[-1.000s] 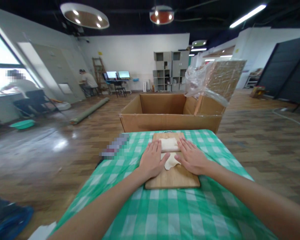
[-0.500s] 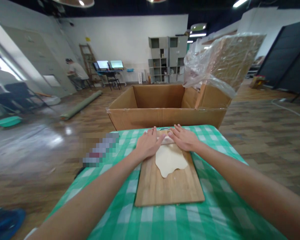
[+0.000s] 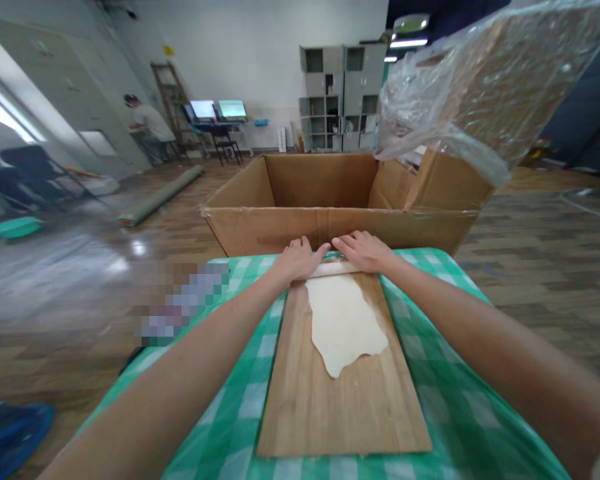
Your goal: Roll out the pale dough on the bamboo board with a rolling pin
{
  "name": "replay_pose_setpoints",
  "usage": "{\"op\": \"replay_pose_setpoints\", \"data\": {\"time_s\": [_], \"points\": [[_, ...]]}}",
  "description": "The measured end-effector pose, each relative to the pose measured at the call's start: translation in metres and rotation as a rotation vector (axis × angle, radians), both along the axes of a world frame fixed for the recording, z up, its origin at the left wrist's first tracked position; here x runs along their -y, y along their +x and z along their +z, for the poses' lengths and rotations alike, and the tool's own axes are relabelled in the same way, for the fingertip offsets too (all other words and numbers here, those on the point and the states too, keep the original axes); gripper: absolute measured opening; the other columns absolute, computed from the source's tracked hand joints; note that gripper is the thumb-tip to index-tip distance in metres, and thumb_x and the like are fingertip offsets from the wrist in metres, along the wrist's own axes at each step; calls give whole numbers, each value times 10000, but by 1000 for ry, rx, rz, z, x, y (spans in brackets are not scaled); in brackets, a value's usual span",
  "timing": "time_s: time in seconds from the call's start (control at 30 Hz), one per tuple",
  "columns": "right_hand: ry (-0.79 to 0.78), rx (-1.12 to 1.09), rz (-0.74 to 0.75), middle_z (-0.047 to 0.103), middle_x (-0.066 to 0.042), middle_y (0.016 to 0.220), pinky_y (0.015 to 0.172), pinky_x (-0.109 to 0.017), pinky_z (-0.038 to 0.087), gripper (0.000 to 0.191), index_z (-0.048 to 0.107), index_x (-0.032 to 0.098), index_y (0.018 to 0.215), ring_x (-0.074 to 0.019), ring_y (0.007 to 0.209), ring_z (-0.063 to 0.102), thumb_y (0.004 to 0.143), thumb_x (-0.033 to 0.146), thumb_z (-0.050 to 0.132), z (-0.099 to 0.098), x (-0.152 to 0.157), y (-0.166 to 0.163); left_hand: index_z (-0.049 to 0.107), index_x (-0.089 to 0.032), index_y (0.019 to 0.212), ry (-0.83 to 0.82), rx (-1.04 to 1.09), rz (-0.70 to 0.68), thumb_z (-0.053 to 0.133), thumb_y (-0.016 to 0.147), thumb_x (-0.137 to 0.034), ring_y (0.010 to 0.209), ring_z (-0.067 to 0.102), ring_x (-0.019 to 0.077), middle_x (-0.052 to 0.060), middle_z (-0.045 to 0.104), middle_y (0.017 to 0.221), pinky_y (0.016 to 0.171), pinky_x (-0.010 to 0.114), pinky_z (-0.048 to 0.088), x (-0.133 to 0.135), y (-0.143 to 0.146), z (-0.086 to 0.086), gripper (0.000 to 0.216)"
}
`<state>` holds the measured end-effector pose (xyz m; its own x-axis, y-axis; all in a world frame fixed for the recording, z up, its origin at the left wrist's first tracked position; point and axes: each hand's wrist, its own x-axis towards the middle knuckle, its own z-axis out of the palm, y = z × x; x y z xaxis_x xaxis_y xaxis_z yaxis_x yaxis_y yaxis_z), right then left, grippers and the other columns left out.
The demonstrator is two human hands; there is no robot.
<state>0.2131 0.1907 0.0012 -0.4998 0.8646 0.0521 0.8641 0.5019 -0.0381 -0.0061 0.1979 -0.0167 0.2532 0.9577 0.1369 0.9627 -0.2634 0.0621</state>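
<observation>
A pale rolling pin (image 3: 334, 268) lies crosswise at the far end of a wooden cutting board (image 3: 340, 420). My left hand (image 3: 300, 259) rests over its left end and my right hand (image 3: 363, 252) over its right end, thumbs pointing inward. Both hands press on the pin with their fingers over its far side; the fingertips are partly hidden. On the near side of the pin, a thin, uneven sheet of dough (image 3: 347, 323) is spread flat on the board, with a ragged near edge.
A green checked tablecloth (image 3: 240, 413) covers the table under the board. Beyond the far edge stands a large open cardboard box (image 3: 330, 227), with a plastic-wrapped panel (image 3: 520, 87) at its right. A blurred-out item (image 3: 185, 303) lies on the left. A person (image 3: 150, 123) sits far back.
Both hands and the rolling pin have moved away from me to the board's far end, uncovering more dough. The view has tilted down, so the board looks larger.
</observation>
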Motion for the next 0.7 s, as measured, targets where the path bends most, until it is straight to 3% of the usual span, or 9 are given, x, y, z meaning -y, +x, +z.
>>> {"op": "replay_pose_setpoints", "data": {"time_s": [0.17, 0.33, 0.57, 0.7], "points": [[84, -31, -82, 615, -161, 1407, 1113, -508, 351, 709, 582, 227, 1427, -340, 1319, 511, 1070, 637, 126, 1, 22, -4, 388, 33, 1532, 73, -25, -10, 139, 1010, -719, 1456, 434, 400, 307, 483, 1530, 1161, 472, 336, 27, 4, 9, 949], [132, -65, -116, 606, -169, 1444, 1165, -472, 307, 790, 601, 182, 1405, -325, 1423, 455, 1047, 689, 113, -3, 62, -5, 440, -69, 1539, 185, -48, -59, 173, 1011, -702, 1506, 368, 374, 227, 482, 1570, 1234, 514, 216, 60, 4, 5, 867], [69, -130, -145, 451, -207, 1600, 1216, -469, 267, 861, 482, 78, 1502, -323, 1544, 309, 1042, 679, 71, -5, 112, -3, 378, -66, 1581, 151, -3, -51, 170, 1017, -688, 1530, 343, 360, 219, 443, 1603, 1250, 508, 206, 104, 4, 4, 865], [74, -149, -94, 352, -220, 1653, 1235, -485, 248, 908, 402, 45, 1562, -327, 1567, 254, 1027, 707, 87, -4, 153, -2, 376, -93, 1584, 168, 9, -128, 183, 1019, -692, 1546, 323, 327, 189, 425, 1623, 1269, 495, 180, 139, -2, 4, 846]]}}
